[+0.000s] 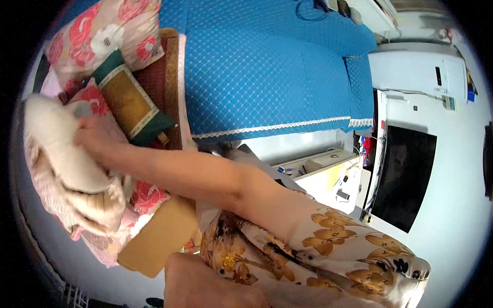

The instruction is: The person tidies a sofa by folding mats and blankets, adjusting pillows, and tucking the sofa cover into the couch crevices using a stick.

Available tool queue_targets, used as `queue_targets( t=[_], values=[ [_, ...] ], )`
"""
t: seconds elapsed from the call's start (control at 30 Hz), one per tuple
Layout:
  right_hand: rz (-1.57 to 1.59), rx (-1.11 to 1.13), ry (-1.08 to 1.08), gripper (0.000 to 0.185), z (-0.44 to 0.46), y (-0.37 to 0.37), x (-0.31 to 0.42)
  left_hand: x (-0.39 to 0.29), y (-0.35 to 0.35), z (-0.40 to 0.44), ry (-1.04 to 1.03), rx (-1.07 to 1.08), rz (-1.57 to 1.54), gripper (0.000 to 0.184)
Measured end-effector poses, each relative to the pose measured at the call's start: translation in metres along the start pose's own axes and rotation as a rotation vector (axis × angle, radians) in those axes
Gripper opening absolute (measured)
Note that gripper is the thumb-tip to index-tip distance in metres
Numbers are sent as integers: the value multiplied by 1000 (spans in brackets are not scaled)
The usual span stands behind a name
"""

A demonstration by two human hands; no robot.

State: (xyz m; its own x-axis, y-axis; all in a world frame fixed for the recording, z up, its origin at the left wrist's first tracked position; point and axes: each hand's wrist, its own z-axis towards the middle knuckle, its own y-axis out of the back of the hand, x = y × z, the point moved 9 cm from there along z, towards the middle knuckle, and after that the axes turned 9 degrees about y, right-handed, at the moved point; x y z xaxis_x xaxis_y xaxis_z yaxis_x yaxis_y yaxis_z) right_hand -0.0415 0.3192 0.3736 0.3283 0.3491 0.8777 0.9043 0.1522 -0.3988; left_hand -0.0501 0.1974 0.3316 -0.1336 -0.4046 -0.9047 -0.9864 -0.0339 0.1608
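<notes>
Blue quilted cover [272, 77] spreads widest; the cream fabric bundle [67, 143] lies over floral bedding [149, 197], beside the green-and-gold cushion [131, 97]. The right hand [92, 138] grips the bundle (fingertips blurred); the left hand [187, 277], cropped, I can't read.

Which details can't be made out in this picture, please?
In the head view:
- Reaching hand: fingertips blurred against the pale bundle.
- Whatever the bundle covers: hidden beneath it.
- Bare skin: cut off by bottom edge, part unclear.
- Items on the desk: too small.
</notes>
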Motion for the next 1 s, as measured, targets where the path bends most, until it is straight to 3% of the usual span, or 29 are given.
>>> queue_targets(
  t=[0.07, 0.1, 0.23, 0.27, 0.4, 0.47, 0.57, 0.67, 0.73, 0.77, 0.8, 0.87, 0.93, 1.0],
  values=[
    [298, 158, 204, 16, 2, -18, 58, -8, 2, 11, -14, -19, 19, 32],
    [299, 184, 266, 16, 2, -14, 88, -15, 0, 17, -32, -23, 21, 31],
    [292, 198, 466, 19, -24, 72, 195, -59, -14, 34, -136, -31, -6, 31],
    [451, 241, 481, 21, -38, 98, 216, -75, -21, 36, -173, -22, -24, 30],
    [79, -62, 467, 26, -79, 262, 234, -151, -77, 26, -333, 132, -260, 30],
    [-10, -199, 549, 29, -100, 353, 236, -189, -123, 8, -394, 291, -443, 29],
    [176, -404, 430, 36, -123, 488, 211, -244, -209, -29, -433, 683, -824, 28],
    [85, -575, 272, 38, -140, 601, 176, -285, -309, -68, -369, 1123, -1090, 28],
    [-672, -686, 106, 41, -148, 694, 133, -306, -373, -93, -296, 1375, -1183, 27],
    [-667, -522, 56, 44, -159, 694, 140, -316, -402, -106, -258, 1488, -1213, 27],
    [-699, -426, 234, 44, -161, 708, 132, -325, -427, -117, -220, 1587, -1235, 27],
    [-799, -294, 237, 41, -203, 676, 178, -337, -470, -137, -159, 1741, -1261, 27],
    [-469, -165, 22, 37, -224, 685, 134, -345, -504, -155, -100, 1870, -1273, 26],
    [-450, -34, -125, 34, -257, 688, 95, -355, -527, -171, -47, 1981, -1283, 26]
  ],
)
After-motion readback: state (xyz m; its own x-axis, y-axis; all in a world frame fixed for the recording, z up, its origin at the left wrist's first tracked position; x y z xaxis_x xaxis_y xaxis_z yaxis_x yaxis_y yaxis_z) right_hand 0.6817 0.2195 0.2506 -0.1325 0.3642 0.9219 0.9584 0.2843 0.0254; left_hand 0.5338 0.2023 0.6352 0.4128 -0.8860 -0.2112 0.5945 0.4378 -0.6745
